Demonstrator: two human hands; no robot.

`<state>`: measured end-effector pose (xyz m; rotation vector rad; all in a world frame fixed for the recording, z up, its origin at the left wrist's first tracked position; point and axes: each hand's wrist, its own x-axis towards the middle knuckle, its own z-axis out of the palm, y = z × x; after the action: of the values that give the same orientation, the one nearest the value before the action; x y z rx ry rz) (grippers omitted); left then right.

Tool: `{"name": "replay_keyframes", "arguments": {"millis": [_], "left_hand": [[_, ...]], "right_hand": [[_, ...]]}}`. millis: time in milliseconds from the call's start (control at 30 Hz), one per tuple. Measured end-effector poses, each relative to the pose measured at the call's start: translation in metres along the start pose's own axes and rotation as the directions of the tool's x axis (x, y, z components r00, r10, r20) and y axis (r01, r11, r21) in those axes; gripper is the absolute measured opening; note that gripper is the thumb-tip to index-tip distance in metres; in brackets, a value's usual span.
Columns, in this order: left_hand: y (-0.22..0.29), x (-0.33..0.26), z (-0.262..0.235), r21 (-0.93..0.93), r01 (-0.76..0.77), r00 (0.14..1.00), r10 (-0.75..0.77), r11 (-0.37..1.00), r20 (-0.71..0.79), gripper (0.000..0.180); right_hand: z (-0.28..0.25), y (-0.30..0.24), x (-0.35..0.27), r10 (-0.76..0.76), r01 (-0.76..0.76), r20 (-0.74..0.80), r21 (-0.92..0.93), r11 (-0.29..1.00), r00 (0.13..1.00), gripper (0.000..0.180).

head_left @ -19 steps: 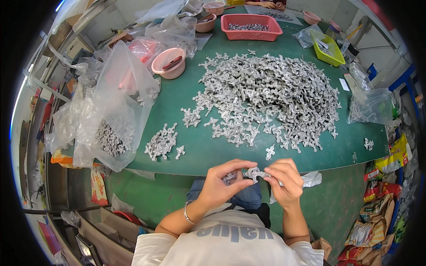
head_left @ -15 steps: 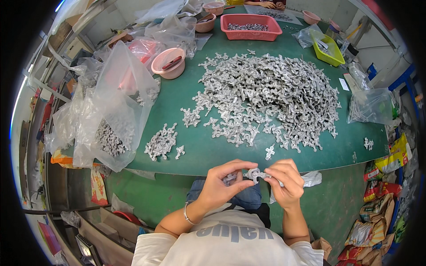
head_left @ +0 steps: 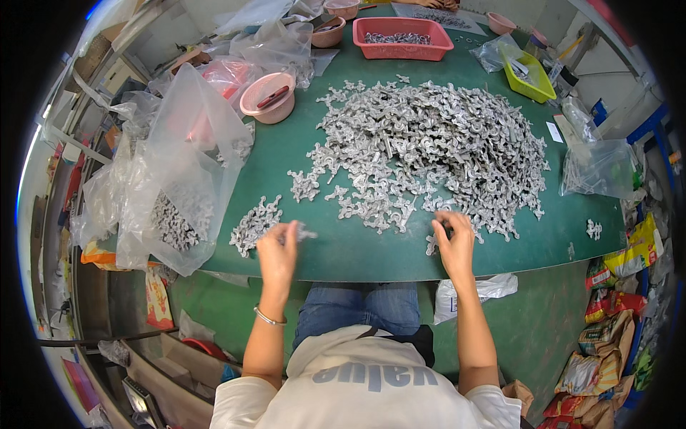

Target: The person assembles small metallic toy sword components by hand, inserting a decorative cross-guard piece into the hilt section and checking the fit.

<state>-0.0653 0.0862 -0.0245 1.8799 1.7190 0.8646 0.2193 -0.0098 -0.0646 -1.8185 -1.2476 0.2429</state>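
Near the left hand (head_left: 277,250) and right hand (head_left: 454,239) lie metal parts (head_left: 457,150), both grips unclear.

The table (head_left: 343,263) is a deep green, the floor (head_left: 550,314) a brighter one. Dull silver-grey colours the big pile of metal parts (head_left: 457,136) and the smaller heap (head_left: 250,227). The tray (head_left: 404,51) is coral pink, the round basin (head_left: 275,111) paler pink, the basket (head_left: 529,87) yellow-green. Whitish and see-through is the plastic bag (head_left: 186,114). The shirt (head_left: 307,407) is off-white with grey-blue lettering, the jeans (head_left: 357,309) blue, the bracelet (head_left: 269,317) silver.
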Motion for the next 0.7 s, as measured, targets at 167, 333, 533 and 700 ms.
{"name": "replay_keyframes", "arguments": {"millis": [167, 333, 533, 700], "left_hand": [[-0.043, 0.014, -0.003, 0.231, -0.006, 0.995, 0.028, 0.973, -0.094, 0.021], [-0.028, 0.008, -0.004, 0.170, 0.014, 0.996, 0.002, 0.985, -0.090, 0.021], [0.062, -0.036, 0.015, -0.407, -0.031, 0.956, 0.145, 0.913, 0.253, 0.027], [0.094, -0.058, 0.040, -0.518, -0.328, 0.872, 0.464, 0.790, 0.156, 0.033]], "right_hand": [[0.025, 0.001, 0.021, -0.242, 0.211, -0.006, -0.463, 0.861, 0.970, 0.025], [0.025, 0.006, 0.025, -0.282, 0.259, -0.009, -0.368, 0.893, 0.959, 0.020], [0.005, -0.040, -0.011, 0.268, -0.430, 0.338, 0.756, 0.493, 0.902, 0.013], [-0.005, -0.069, -0.028, 0.165, -0.572, 0.564, 0.820, 0.006, 0.809, 0.013]]}}
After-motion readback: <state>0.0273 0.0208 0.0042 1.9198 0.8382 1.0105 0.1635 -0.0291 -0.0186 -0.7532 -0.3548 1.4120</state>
